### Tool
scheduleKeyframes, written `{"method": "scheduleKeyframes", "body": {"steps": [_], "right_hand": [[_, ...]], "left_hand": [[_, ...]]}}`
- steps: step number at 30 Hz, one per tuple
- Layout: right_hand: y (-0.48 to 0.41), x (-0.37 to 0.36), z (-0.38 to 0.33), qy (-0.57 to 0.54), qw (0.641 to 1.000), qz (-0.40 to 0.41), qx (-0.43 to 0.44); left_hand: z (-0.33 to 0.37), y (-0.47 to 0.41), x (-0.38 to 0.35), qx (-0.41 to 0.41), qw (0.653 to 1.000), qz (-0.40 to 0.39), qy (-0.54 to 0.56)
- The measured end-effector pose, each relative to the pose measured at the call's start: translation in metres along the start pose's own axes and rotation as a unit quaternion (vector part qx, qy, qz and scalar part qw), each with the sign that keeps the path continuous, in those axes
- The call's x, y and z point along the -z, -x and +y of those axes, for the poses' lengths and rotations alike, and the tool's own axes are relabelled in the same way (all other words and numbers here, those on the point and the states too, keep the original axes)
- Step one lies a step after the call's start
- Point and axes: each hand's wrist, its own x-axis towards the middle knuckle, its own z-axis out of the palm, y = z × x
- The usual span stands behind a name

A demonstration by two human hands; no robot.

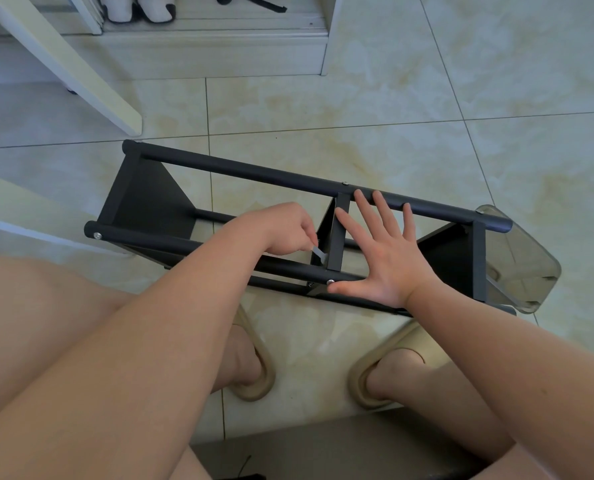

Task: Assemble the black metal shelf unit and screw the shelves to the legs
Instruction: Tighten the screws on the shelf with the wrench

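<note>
The black metal shelf unit [254,173] lies on its side on the tiled floor, its round legs running left to right. Three shelves sit between the legs: one at the left end [150,199], one in the middle [337,233], one at the right end [455,258]. My left hand [285,228] is closed on a small silver hex key [318,253], whose tip points down beside the middle shelf at the near leg. My right hand [385,251] lies flat with spread fingers across both upper legs, just right of the middle shelf. Silver screw heads [330,282] show on the legs.
A clear plastic tray [524,258] lies under the unit's right end. A white slanted furniture leg [81,74] stands at the back left, a white cabinet base [216,46] behind it. My feet in beige slippers [254,372] rest just in front of the unit.
</note>
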Motion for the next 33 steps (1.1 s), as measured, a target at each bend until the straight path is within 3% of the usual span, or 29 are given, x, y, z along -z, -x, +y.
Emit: {"method": "scheduleKeyframes", "body": {"steps": [5,9,14,23,33], "right_hand": [[0.000,0.001,0.000,0.000,1.000,-0.001,0.000],[0.000,0.001,0.000,-0.005,1.000,0.000,-0.001],[0.000,0.001,0.000,-0.011,1.000,0.004,0.000],[0.000,0.001,0.000,-0.006,1.000,0.000,-0.002],[0.000,0.000,0.000,-0.008,1.000,0.004,0.000]], "left_hand": [[0.004,-0.006,-0.017,0.040,0.980,0.001,0.195],[0.007,-0.008,-0.023,0.082,0.956,0.045,0.277],[0.010,-0.008,-0.028,0.093,0.954,0.097,0.269],[0.016,-0.006,-0.023,0.123,0.916,0.115,0.365],[0.014,-0.005,-0.022,0.122,0.940,0.061,0.313]]}}
